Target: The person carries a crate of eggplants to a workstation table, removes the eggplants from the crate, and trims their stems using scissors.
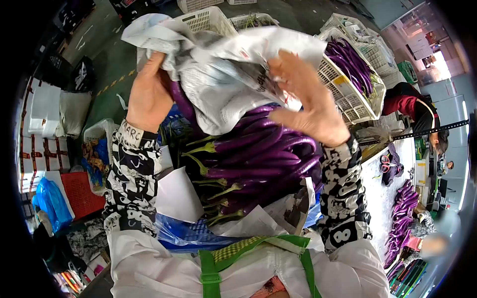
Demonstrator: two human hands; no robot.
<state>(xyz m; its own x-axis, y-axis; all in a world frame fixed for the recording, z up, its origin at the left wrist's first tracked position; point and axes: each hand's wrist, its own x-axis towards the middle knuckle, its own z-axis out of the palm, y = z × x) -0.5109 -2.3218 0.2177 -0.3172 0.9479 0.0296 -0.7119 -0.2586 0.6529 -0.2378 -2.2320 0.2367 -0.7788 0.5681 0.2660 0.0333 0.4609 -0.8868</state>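
Observation:
A pile of long purple eggplants [258, 154] lies in front of me, stems toward the left, in a blue crate [189, 238] lined with white paper. Crumpled sheets of printed wrapping paper [213, 94] hang over the far part of the pile. My left hand [149, 97] is closed on the left end of the paper, and a dark eggplant shows just beside its fingers. On the right, my right hand [310, 102] is slightly blurred above the pile, thumb and fingers apart, near or against the paper's right side.
A white crate [343, 94] of eggplants stands at the far right, with other white crates [208, 20] beyond the paper. More eggplants [401, 218] lie on a white table at right, near other people. A red crate [82, 193] and a blue bag [52, 203] are at left.

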